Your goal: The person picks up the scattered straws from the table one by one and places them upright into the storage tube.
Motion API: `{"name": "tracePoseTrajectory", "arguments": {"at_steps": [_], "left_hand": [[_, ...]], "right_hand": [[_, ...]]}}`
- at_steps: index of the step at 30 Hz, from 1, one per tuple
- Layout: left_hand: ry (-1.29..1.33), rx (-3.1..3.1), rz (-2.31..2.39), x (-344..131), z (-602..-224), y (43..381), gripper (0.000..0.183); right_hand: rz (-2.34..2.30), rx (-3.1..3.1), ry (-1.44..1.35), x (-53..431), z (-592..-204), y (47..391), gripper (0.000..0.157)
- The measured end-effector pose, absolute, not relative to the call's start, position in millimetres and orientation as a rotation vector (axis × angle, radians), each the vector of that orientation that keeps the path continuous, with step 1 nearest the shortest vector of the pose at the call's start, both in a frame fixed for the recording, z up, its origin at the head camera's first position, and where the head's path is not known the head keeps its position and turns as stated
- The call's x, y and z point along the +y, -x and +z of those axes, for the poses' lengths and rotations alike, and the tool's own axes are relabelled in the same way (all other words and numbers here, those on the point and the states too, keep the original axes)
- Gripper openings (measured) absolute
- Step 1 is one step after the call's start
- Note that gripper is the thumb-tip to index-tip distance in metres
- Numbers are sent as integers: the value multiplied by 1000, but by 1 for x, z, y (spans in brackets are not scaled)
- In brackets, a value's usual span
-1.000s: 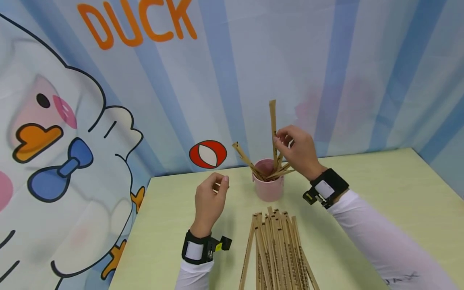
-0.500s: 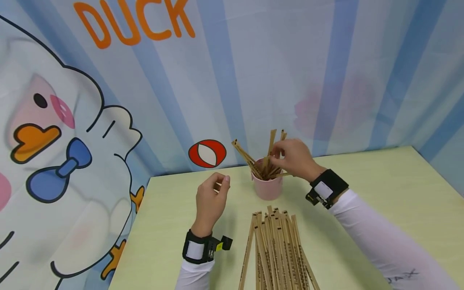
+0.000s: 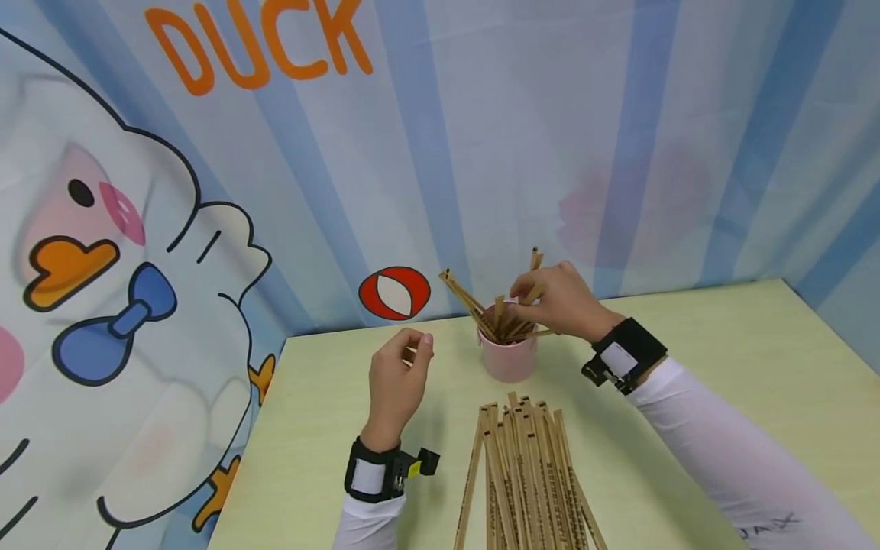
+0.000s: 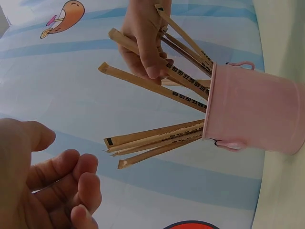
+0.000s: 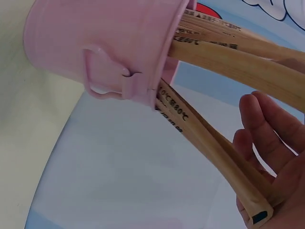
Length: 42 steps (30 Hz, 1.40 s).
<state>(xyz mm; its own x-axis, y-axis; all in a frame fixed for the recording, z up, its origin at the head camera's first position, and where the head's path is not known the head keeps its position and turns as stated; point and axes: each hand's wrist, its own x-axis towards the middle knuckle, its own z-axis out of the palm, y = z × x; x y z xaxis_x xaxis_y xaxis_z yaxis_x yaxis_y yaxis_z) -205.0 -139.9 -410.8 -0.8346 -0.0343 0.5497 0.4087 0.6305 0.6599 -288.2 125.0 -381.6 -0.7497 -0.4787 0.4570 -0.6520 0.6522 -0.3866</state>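
Note:
A small pink bucket (image 3: 509, 362) stands near the back of the table, with several paper-wrapped straws (image 3: 469, 304) leaning outward from its mouth. My right hand (image 3: 567, 304) is just over its right side, fingers loosely bent among the straw tops. In the right wrist view, two wrapped straws (image 5: 209, 143) reach across to the palm, and no finger curls round them. My left hand (image 3: 399, 388) hovers left of the bucket, loosely curled, with nothing in it. A bundle of wrapped straws (image 3: 529, 481) lies lengthwise on the table in front of the bucket.
The pale yellow-green table (image 3: 701, 382) ends at the back against a striped blue curtain (image 3: 495, 137) with a duck print. Two side handles (image 4: 233, 144) stick out from the bucket. Black straps with small cameras sit on both wrists.
The straw that my right hand held upright above the bucket has dropped into it, its top now low near the rim. My right hand came down and loosened; the left hand stayed put.

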Motion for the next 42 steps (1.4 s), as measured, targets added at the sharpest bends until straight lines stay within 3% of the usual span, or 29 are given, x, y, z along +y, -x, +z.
{"name": "tracePoseTrajectory", "arguments": {"at_steps": [10,16,23,33,42], "left_hand": [[303,-2326,-1121,-140,-408,206,39],[302,-2332,-1118,-140,-407,206,38],[305,-2342,-1119,-140,-407,205,40],[308,-2382,-1111,-140,-408,202,39],[332,-2547,-1007,-139,-413,196,36]], "right_hand": [[1122,-2419,-777,143,-372,266,35],[1260,-2150,-539,161,-376,242,25],[1174,-1969,-325,177,-404,227,15],[1071,-2214,-287,187,-458,211,17],[1056,-2326,-351,182,-470,203,18]]}}
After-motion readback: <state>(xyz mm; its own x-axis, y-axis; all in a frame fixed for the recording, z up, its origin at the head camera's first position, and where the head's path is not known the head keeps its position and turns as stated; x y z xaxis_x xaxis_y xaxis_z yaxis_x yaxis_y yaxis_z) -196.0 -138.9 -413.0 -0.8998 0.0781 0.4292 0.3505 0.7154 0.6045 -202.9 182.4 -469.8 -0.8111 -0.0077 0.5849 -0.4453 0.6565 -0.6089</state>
